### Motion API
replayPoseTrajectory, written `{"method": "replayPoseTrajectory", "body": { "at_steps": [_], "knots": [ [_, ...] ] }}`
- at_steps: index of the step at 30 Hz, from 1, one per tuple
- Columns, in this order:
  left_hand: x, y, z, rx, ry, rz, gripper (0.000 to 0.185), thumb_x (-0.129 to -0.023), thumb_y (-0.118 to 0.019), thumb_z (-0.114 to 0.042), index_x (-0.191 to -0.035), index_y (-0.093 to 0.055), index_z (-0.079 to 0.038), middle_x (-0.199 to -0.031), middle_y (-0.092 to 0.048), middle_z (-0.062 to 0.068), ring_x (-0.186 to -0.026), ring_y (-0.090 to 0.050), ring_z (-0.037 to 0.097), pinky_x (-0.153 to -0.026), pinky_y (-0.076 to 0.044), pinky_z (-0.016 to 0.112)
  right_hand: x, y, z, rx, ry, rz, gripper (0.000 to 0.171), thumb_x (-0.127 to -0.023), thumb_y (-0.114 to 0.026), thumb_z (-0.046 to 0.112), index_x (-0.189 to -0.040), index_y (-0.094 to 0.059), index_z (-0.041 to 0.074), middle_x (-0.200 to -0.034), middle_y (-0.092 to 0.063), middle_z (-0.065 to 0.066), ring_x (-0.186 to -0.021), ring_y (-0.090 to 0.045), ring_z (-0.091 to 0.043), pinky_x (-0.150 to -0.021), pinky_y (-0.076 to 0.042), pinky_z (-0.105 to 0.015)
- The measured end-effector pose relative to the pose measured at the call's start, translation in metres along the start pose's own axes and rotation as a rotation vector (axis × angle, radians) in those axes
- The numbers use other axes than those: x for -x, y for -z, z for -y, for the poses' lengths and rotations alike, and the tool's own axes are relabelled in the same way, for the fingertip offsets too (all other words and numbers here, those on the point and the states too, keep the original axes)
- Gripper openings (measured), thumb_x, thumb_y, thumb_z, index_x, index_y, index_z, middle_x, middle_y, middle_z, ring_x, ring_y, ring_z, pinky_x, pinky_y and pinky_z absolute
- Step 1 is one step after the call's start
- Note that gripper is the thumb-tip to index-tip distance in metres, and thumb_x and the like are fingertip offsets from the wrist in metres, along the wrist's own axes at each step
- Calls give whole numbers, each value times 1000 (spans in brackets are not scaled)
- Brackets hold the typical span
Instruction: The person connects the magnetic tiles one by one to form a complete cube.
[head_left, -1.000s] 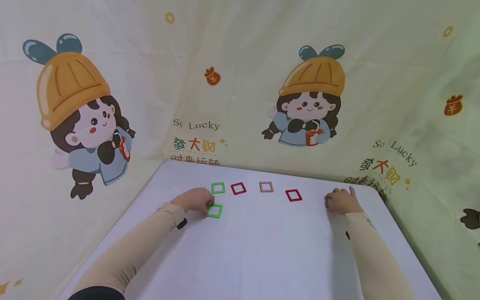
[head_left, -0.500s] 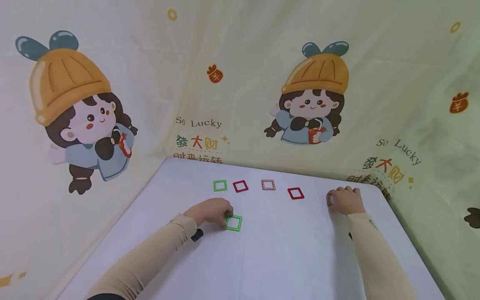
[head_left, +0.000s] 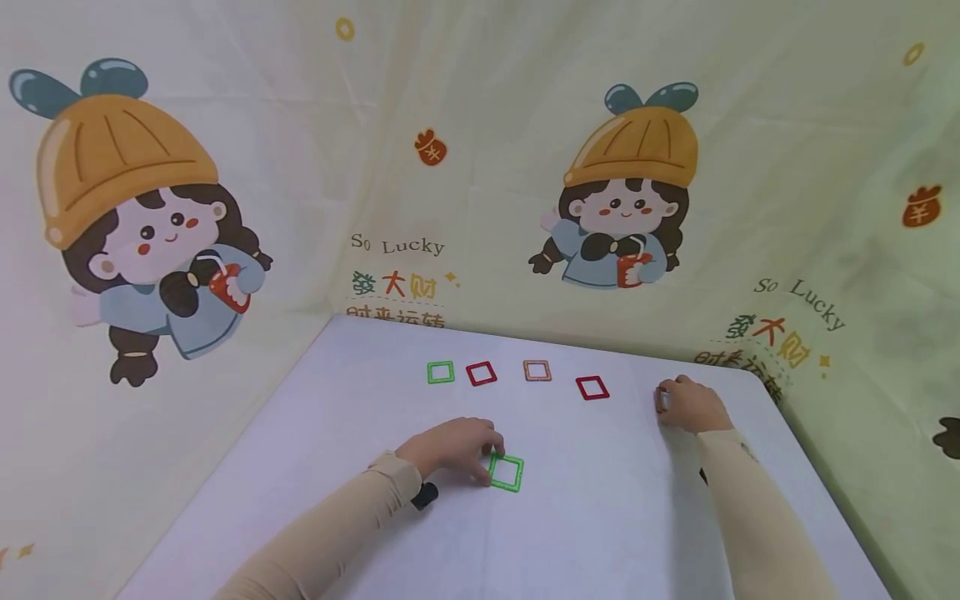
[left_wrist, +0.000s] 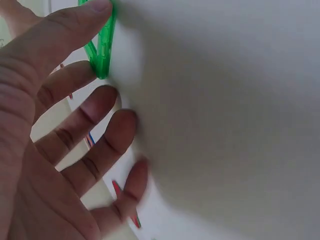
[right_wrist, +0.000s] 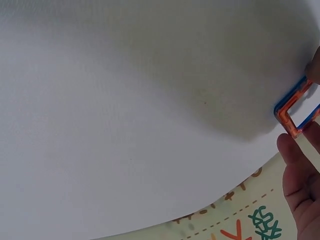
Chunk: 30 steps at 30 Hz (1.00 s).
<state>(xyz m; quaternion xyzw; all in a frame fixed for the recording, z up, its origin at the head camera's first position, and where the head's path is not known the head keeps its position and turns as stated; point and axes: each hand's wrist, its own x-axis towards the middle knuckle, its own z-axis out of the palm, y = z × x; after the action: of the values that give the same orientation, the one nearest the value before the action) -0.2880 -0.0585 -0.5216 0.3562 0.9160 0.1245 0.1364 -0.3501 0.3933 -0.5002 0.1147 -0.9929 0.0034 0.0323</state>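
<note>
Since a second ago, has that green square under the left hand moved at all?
Yes. The green square at the left hand has slid toward the person and rightward, away from the other green square in the row on the table.

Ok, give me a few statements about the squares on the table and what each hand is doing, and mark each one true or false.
1. The left hand pinches a green square frame at its edge. True.
2. Four loose square frames lie in a row farther back on the white table. True: a second green square, a dark red one, an orange one and another red one.
3. The right hand lies flat and holds nothing. False: its fingers close on an orange and blue square frame.
4. The green frame in the left hand's grip touches the row. False: it lies apart, nearer the person.
5. The two hands touch. False: they are well apart.
</note>
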Motion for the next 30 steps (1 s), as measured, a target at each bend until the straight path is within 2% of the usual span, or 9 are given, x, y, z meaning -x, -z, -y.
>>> {"method": "replayPoseTrajectory", "body": {
  "at_steps": [3, 9, 15, 20, 23, 30],
  "knots": [
    [0, -4, -8, 38, 18, -1, 37, -81, -89, -35, -114, -74, -33, -96, -58, -13, -87, -54, 4, -81, -48, 27, 1, -2, 0, -11, 3, -31, 32, -82, -73, 16, -109, -72, -1, -94, -64, -20, -67, -57, -29, -64, -52, -53],
    [-1, -8, -17, 43, 62, -17, 39, -79, -90, -37, -115, -74, -35, -95, -56, -13, -88, -53, 5, -81, -45, 35, 4, -3, 2, -3, -3, -57, 31, -82, -73, 15, -108, -71, -1, -97, -64, -23, -70, -60, -35, -66, -53, -56],
    [-3, -12, -21, 69, 95, -26, 40, -79, -90, -38, -116, -75, -36, -96, -56, -13, -88, -53, 6, -87, -47, 48, 8, -11, -3, 53, 36, -136, 26, -83, -74, 19, -101, -71, 0, -88, -65, -18, -61, -58, -27, -59, -53, -50],
    [-3, -14, -23, 97, 131, -24, 41, -78, -91, -38, -115, -75, -37, -96, -56, -13, -90, -53, 7, -95, -46, 61, 10, -13, -5, 101, 90, -204, 36, -81, -81, 24, -102, -67, -1, -88, -66, -17, -60, -59, -24, -57, -54, -46],
    [-3, -13, -22, 88, 146, -25, 41, -77, -91, -39, -115, -75, -38, -98, -56, -13, -91, -53, 8, -94, -46, 61, 11, -9, -1, 93, 92, -197, 42, -79, -84, 26, -105, -65, 0, -93, -67, -17, -66, -62, -25, -62, -56, -47],
    [0, -10, -21, 82, 139, -25, 41, -78, -91, -38, -116, -76, -36, -100, -57, -11, -94, -52, 8, -92, -47, 59, 15, 0, 14, 38, 102, -211, 45, -79, -79, 22, -114, -63, 0, -103, -68, -19, -72, -63, -26, -65, -56, -47]
  ]
}}
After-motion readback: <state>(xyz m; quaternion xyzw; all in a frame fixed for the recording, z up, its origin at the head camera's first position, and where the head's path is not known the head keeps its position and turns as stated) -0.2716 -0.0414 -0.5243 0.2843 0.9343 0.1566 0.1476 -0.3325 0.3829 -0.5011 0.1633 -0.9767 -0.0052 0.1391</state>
